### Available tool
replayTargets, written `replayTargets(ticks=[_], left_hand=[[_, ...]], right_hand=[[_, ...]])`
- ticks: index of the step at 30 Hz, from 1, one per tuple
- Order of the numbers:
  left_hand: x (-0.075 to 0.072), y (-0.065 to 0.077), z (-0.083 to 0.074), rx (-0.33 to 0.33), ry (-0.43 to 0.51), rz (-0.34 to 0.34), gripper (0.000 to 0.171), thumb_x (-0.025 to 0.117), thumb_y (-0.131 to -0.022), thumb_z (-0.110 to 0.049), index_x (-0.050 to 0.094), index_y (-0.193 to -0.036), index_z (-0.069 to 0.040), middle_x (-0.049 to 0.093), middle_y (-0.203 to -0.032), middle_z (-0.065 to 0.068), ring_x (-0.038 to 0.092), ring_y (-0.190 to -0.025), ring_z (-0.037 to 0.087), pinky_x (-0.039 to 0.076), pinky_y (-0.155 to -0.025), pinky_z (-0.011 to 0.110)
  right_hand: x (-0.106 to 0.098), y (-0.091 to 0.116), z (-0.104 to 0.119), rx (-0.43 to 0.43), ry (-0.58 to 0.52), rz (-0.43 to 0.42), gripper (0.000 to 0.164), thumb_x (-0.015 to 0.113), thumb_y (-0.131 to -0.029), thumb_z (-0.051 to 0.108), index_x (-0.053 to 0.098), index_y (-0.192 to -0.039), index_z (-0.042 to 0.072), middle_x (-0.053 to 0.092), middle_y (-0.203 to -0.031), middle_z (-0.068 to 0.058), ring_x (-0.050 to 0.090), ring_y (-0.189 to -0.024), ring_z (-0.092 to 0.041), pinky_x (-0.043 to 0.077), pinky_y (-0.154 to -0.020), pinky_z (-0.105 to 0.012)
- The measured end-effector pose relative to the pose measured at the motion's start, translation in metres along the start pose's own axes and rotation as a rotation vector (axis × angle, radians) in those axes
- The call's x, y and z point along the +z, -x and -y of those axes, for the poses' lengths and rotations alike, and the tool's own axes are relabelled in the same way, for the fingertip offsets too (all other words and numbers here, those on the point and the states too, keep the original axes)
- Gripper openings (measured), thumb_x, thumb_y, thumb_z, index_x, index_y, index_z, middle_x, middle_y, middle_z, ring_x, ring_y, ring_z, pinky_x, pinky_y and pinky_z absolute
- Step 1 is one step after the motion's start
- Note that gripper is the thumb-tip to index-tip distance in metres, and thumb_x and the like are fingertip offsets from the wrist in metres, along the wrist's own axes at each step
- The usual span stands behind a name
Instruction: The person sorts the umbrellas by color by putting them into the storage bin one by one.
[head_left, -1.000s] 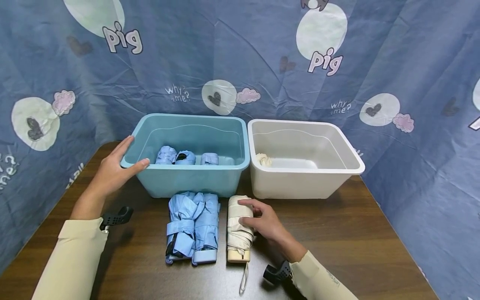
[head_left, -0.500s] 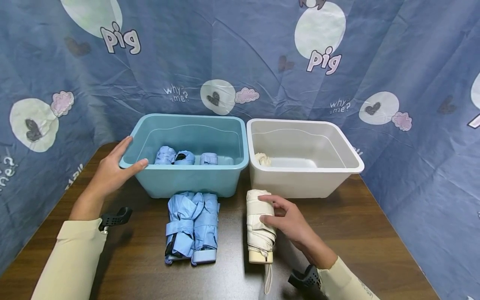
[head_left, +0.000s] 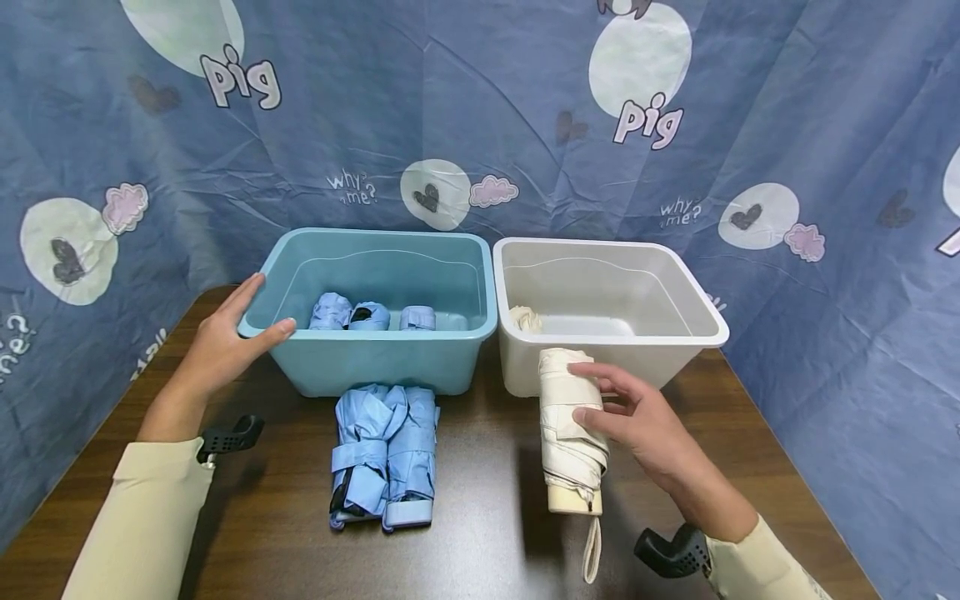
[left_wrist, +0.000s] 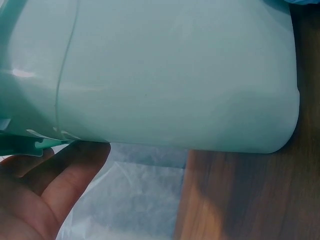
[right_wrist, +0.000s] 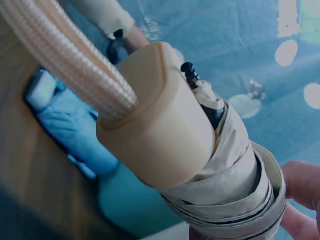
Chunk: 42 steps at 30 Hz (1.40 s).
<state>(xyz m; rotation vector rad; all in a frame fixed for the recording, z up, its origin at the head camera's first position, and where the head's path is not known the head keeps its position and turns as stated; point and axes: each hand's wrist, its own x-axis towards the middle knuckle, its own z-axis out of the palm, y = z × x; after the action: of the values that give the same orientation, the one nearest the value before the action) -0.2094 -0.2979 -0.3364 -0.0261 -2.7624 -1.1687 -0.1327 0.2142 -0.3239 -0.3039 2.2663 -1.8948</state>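
Note:
My right hand (head_left: 660, 425) grips a cream folded umbrella (head_left: 564, 417) from its right side, fingers and thumb around the wrapped cloth. The umbrella is raised off the table in front of the white bin, its pale handle and wrist loop towards me. Up close in the right wrist view, the handle (right_wrist: 155, 135) and the loop (right_wrist: 75, 65) fill much of the frame. My left hand (head_left: 221, 350) rests at the left front corner of the blue-green bin (head_left: 375, 362), straight fingers along the side and thumb on the front rim.
Two blue folded umbrellas (head_left: 411, 458) lie side by side before the blue-green bin, which holds several blue ones (head_left: 330, 312). Inside the white bin (head_left: 637, 342), at its left, is a cream bundle (head_left: 527, 318). A blue printed cloth (head_left: 480, 100) hangs behind the wooden table (head_left: 472, 550).
The cream umbrella has been lifted from beside the blue ones and carried to the right and up by my right hand. My left hand stays on the blue-green bin.

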Motion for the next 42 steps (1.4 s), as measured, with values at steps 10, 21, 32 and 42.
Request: replayTargets(ticks=[10, 21, 32, 42], left_hand=[[-0.001, 0.000, 0.000, 0.011, 0.006, -0.003, 0.091, 0.063, -0.089, -0.047, 0.007, -0.156, -0.025, 0.006, -0.161, 0.012, 0.020, -0.137, 0.052, 0.022, -0.099, 0.074], [0.001, 0.001, -0.001, -0.001, -0.007, -0.010, 0.092, 0.064, -0.088, -0.047, 0.006, -0.156, -0.025, 0.006, -0.161, 0.013, 0.023, -0.135, 0.054, 0.025, -0.096, 0.075], [-0.001, 0.001, -0.001, 0.008, -0.006, -0.011, 0.091, 0.064, -0.088, -0.046, 0.007, -0.156, -0.025, 0.006, -0.161, 0.012, 0.020, -0.137, 0.053, 0.023, -0.098, 0.074], [0.000, 0.002, -0.002, 0.013, 0.000, -0.015, 0.091, 0.064, -0.088, -0.046, 0.009, -0.156, -0.024, 0.007, -0.161, 0.011, 0.020, -0.138, 0.051, 0.022, -0.100, 0.073]], right_hand=[[-0.025, -0.002, 0.028, 0.003, 0.019, -0.019, 0.054, 0.072, -0.087, 0.009, 0.054, -0.137, 0.015, 0.047, -0.121, -0.016, 0.066, -0.091, -0.021, 0.056, -0.072, -0.035], [-0.046, -0.019, 0.054, -0.026, -0.026, -0.079, 0.054, 0.071, -0.088, 0.008, 0.054, -0.137, 0.019, 0.051, -0.118, -0.012, 0.063, -0.089, -0.014, 0.055, -0.065, -0.028], [-0.067, -0.061, 0.071, 0.036, -0.082, -0.167, 0.055, 0.072, -0.087, 0.010, 0.054, -0.138, 0.022, 0.046, -0.116, -0.010, 0.058, -0.091, -0.013, 0.052, -0.070, -0.022], [-0.079, -0.115, 0.075, 0.068, -0.063, -0.211, 0.056, 0.071, -0.088, 0.014, 0.052, -0.139, 0.025, 0.050, -0.119, -0.009, 0.055, -0.101, -0.019, 0.051, -0.075, -0.024]])
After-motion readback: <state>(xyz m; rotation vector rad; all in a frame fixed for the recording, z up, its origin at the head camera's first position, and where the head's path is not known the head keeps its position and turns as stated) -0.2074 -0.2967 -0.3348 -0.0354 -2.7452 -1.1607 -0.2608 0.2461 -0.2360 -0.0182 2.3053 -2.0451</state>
